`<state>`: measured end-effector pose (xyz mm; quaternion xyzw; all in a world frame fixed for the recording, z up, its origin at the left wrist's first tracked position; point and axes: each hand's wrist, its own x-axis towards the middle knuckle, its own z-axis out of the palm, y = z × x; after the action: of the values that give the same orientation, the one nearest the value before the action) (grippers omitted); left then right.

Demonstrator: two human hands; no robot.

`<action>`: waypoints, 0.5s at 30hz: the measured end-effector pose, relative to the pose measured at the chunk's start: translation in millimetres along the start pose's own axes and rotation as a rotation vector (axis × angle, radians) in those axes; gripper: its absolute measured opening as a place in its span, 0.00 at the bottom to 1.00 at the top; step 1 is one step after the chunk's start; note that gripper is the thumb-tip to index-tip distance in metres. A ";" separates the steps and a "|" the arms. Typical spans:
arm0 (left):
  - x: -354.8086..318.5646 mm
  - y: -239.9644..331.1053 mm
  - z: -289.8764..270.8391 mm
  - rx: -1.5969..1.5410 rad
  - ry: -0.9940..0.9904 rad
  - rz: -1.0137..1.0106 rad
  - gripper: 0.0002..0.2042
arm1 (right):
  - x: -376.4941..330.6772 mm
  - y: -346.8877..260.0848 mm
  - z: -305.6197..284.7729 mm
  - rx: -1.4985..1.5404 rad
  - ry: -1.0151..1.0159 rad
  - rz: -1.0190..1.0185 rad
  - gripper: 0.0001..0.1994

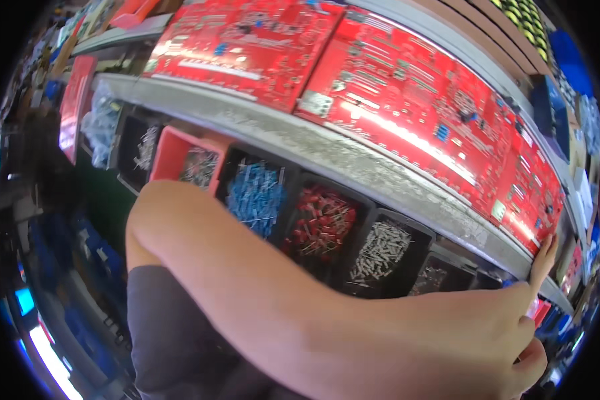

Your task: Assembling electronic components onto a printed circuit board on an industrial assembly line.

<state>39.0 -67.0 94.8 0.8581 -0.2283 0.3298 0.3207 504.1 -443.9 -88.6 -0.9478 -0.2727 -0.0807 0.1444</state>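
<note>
One hand [513, 333] is seen at the near right, at the end of a long bare forearm that comes across from the near left. Whether it is the left or the right hand cannot be told. Its fingers are curled in, and one finger [544, 259] is stretched up and laid on the corner of a red circuit board [537, 200]. Nothing is seen clamped inside the hand, and a second hand cannot be made out.

The touched board is at the far right end of a row of red circuit boards [407, 107] that are laid side by side on a grey shelf [340, 160]. Under the shelf, a row of small bins is seen: a red bin [173, 157], then black ones filled with blue parts [255, 197], red parts [320, 223] and silver parts [380, 247].
</note>
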 end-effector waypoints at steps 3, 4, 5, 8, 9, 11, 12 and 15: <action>-3.8 13.0 55.6 -0.029 0.298 -0.204 0.11 | -10.6 -23.8 -8.4 -0.051 0.044 0.018 0.23; -2.4 17.1 46.5 0.030 0.253 -0.231 0.13 | -9.6 -36.6 -5.0 0.027 0.041 -0.019 0.22; -7.5 14.6 42.2 0.036 0.219 -0.199 0.14 | -13.1 -48.1 -8.8 0.014 0.049 -0.034 0.21; -15.7 13.7 22.1 0.041 0.110 -0.111 0.15 | -10.9 -75.9 -3.9 -0.005 0.050 0.015 0.22; -16.2 11.7 15.3 0.017 0.079 -0.105 0.15 | -11.2 -77.9 -10.5 -0.007 0.060 -0.010 0.23; -3.1 24.1 -3.1 0.002 -0.030 -0.224 0.11 | -12.4 -77.5 -14.2 0.061 0.067 0.053 0.23; 1.5 22.7 -12.0 -0.003 -0.096 -0.258 0.10 | -13.0 -77.5 -16.3 0.046 0.078 0.042 0.23; 4.7 16.0 -22.1 0.071 -0.166 -0.160 0.07 | -14.3 -85.3 -13.8 0.008 0.065 0.020 0.22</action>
<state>23.3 -63.3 117.3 0.9087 -0.1730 0.2390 0.2953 445.1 -386.4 -59.3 -0.9467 -0.2587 -0.1088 0.1578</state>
